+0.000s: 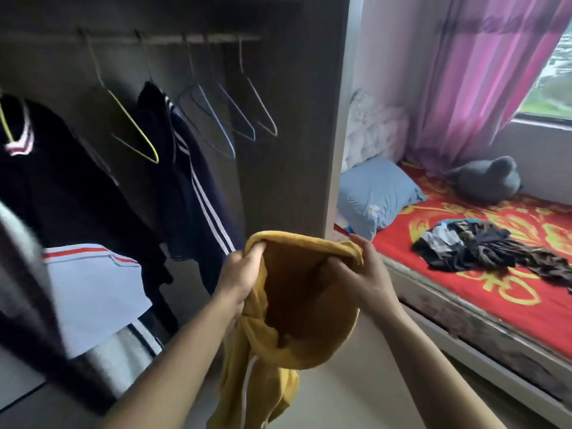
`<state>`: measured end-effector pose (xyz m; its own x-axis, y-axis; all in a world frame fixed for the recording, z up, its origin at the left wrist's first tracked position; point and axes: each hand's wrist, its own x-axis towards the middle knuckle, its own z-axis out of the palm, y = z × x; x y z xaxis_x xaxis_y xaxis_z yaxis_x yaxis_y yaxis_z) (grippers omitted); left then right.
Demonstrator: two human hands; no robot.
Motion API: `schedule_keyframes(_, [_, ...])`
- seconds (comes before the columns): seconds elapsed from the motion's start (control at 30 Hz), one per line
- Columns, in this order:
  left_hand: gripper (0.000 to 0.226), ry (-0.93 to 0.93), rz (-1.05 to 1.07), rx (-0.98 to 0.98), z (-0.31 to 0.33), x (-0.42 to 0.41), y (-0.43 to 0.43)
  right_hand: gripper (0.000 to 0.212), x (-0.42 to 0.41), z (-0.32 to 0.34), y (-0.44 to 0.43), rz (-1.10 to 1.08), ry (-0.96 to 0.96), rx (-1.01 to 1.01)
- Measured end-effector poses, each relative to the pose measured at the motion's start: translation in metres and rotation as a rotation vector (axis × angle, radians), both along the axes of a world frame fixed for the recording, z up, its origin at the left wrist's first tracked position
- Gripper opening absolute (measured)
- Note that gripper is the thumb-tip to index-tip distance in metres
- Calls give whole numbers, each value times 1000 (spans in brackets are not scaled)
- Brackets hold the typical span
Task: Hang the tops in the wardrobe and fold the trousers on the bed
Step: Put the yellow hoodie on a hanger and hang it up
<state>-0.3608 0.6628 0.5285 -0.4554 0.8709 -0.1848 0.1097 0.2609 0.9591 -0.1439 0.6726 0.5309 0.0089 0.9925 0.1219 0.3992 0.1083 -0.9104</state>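
Both hands are up in front of the open wardrobe (278, 168), and they've got the yellow hooded top (294, 305) between them. The left hand (241, 274) has its grip closed on the near-left part of the hood's rim, the right hand (365, 274) is clamped on the right part — together they stretch the opening wide, and the rest of the garment hangs limp below towards the floor. That spread looks like a way of finding the neck so a hanger can go in. And hangers there are: a yellow wire hanger (136, 131) and a few blue wire hangers (216, 119) hang bare on the rail (161, 40), between and beside the dark tops already hung, including a navy striped jacket (198, 187). Over on the bed (464, 258), a heap of dark clothes (483, 246) lies mid-mattress, well apart from the blue pillow (374, 193) at its head — trousers for folding, probably, not yet touched.
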Motion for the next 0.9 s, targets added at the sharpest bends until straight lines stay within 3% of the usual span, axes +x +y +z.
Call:
schedule_keyframes(0.1, [37,-107,31,90,14,-13,16,50,-19,-5,27,53,-66,51])
schedule_keyframes(0.2, [24,-4,40,179,19,-26,31,43,-39,-5,62,109,-69,75])
schedule_keyframes(0.37, [24,152,121,190,11,-49,75,39,-80,6,135,280,0,116])
schedule_keyframes(0.47, [27,174,281,164,7,-57,110,46,-95,20,185,460,-24,125])
schedule_keyframes(0.6, [24,172,344,143,10,-66,135,54,-115,45,230,587,-54,242])
schedule_keyframes(0.77, [26,238,496,110,27,-64,163,71,-169,96,291,741,35,320])
schedule_keyframes(0.9, [28,267,565,52,27,-64,165,97,-211,121,317,877,16,160])
